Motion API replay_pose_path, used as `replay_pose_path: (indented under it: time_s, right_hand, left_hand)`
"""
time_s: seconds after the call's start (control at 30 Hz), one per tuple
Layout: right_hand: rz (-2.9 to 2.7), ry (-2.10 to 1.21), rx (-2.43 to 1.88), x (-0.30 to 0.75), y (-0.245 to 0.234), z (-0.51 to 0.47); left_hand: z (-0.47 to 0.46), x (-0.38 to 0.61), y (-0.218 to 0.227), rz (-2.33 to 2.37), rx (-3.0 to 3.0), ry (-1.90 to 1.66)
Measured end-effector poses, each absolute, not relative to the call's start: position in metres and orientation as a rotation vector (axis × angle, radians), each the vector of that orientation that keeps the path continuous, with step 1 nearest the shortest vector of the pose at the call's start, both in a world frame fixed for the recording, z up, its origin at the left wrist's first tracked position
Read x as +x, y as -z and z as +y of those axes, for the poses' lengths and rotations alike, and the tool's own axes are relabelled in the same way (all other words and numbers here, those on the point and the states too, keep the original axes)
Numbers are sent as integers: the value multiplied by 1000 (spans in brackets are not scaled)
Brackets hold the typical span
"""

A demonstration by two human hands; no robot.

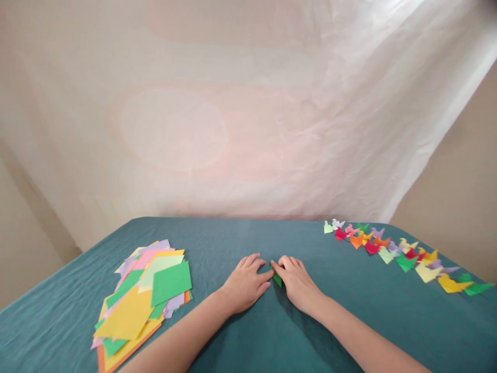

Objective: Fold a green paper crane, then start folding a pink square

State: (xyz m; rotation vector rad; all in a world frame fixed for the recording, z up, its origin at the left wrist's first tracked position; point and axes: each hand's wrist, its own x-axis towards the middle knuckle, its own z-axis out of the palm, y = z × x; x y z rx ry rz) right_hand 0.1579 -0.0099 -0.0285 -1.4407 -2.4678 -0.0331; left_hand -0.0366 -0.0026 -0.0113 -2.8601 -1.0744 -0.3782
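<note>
A small folded piece of green paper (277, 280) lies on the teal cloth between my hands, partly covered by fingers. My left hand (247, 284) rests on the cloth with its fingers spread, the index fingertip reaching the paper's left edge. On the other side, my right hand (298, 285) has its fingers curled, with the index finger and thumb on the green paper. How many folds the paper has cannot be made out.
To the left lies a loose pile of coloured paper sheets (132, 311), with a green sheet (172, 283) on top. Several folded paper birds (406, 261) stand in slanting rows at the right. A pale cloth (248, 114) hangs behind the table (233, 238).
</note>
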Motion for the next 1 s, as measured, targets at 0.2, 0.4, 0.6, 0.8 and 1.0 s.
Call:
replay_pose_path:
  time_s: [0.2, 0.4, 0.6, 0.8, 1.0]
  right_hand:
    - [-2490, 88, -1439, 156, 25, -9]
    - [-2502, 114, -1462, 154, 21, -9]
    - [-2501, 101, -1469, 154, 21, -10]
    - [-2499, 79, -1484, 154, 21, -10]
    - [-2504, 79, -1512, 153, 21, -10]
  left_hand:
    - [-3, -37, 11, -1076, -2861, 377]
    - [-3, -36, 11, -1071, -2861, 381]
    - [-3, -35, 11, -1064, -2857, 386]
    - [-2, -36, 12, -1063, -2855, 390]
    - [-3, -36, 11, -1062, -2863, 383]
